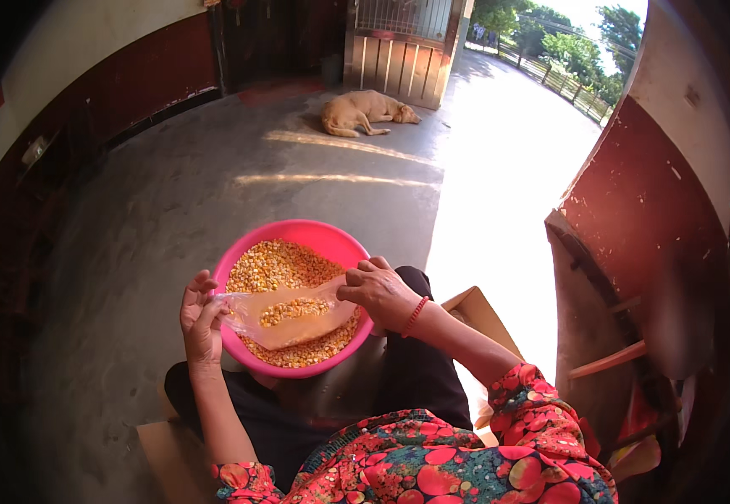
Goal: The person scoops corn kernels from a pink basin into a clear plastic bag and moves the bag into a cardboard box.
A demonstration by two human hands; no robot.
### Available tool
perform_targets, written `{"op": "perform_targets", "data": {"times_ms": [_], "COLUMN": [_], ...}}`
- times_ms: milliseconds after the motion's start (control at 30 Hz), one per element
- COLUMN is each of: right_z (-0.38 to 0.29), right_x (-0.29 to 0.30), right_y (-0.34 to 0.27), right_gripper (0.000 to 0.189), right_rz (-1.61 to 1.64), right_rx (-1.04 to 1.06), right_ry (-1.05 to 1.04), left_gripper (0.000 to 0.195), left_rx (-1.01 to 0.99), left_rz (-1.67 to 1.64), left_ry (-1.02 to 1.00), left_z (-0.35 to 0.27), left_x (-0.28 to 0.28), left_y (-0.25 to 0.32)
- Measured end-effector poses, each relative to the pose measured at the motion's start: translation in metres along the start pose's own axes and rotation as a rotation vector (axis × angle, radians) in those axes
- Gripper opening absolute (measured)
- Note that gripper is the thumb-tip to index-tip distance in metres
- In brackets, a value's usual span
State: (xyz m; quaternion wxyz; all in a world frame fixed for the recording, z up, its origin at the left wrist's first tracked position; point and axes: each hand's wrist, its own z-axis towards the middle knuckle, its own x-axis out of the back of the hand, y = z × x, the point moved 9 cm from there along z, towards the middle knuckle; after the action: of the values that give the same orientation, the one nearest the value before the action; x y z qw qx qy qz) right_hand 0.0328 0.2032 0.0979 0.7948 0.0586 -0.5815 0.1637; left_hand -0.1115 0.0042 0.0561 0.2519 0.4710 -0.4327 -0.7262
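Observation:
A pink plastic basin (pixel 333 236) of loose corn kernels (pixel 270 268) sits in front of me, between my knees. Stretched across it is a clear plastic bag (pixel 286 337), with kernels showing in the middle of it; whether they lie inside the bag or show through it, I cannot tell. My left hand (pixel 203 318) pinches one end of the bag at the basin's left rim. At the other end, my right hand (pixel 381 293) grips the plastic near the right rim, its fingers curled over. A red beaded bracelet (pixel 415 317) circles the right wrist.
Cardboard boxes stand at both sides: one (pixel 481 318) by my right arm, another (pixel 173 457) at lower left. A tan dog (pixel 368 113) lies on the concrete floor beside the metal door (pixel 396 69). Wooden furniture (pixel 607 360) lines the right wall. Sunlight floods the doorway.

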Motion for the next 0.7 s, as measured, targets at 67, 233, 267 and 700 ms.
{"op": "perform_targets", "data": {"times_ms": [67, 233, 267, 700], "right_z": [0.001, 0.032, 0.038, 0.063], "right_x": [0.001, 0.008, 0.016, -0.050], "right_y": [0.003, -0.017, -0.023, -0.056], "right_gripper": [0.022, 0.015, 0.013, 0.025], "right_rz": [-0.024, 0.033, 0.033, 0.586], "right_rx": [0.042, 0.026, 0.069, -0.176], "right_ry": [0.112, 0.303, 0.364, 0.101], "left_gripper": [0.043, 0.033, 0.032, 0.042], "left_rx": [-0.073, -0.166, -0.183, -0.247], "left_rz": [-0.012, 0.085, 0.081, 0.136], "left_ry": [-0.015, -0.092, -0.079, -0.081], "left_z": [-0.010, -0.029, -0.028, -0.034], "left_x": [-0.006, -0.021, -0.019, -0.035], "left_y": [0.000, -0.001, 0.001, 0.008]}}
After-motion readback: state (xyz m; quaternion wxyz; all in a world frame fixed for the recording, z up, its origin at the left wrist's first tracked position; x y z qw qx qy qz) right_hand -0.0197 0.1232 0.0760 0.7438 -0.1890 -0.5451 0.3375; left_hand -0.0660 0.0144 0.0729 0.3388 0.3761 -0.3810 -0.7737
